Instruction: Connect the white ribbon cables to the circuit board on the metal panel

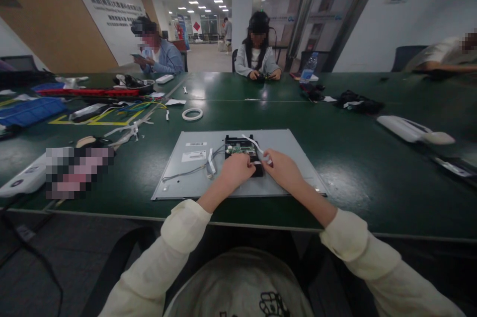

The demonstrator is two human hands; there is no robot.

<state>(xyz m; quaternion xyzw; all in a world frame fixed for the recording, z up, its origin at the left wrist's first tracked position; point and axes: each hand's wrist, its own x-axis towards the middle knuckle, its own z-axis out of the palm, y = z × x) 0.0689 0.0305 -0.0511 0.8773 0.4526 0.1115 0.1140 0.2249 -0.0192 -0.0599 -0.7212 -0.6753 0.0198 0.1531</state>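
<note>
A flat grey metal panel (194,178) lies on the table before me. Mounted near its middle is a black housing (257,172) with a green circuit board (244,149) showing inside. My left hand (237,170) rests over the housing's lower left part, fingers curled closed; what they pinch is hidden. On the right side, my right hand (281,169) pinches a thin white strip (253,143) that runs up across the housing. Between the fingertips a short white bit shows. Grey cables (186,172) and another white strip (211,160) lie on the panel's left.
A white tape roll (192,114) lies beyond the panel. At left are a white device (33,173), blue trays (33,111) and loose wires. Another white device (410,129) and a black bundle (357,101) lie right. Several people sit around the table; a bottle (308,69) stands far off.
</note>
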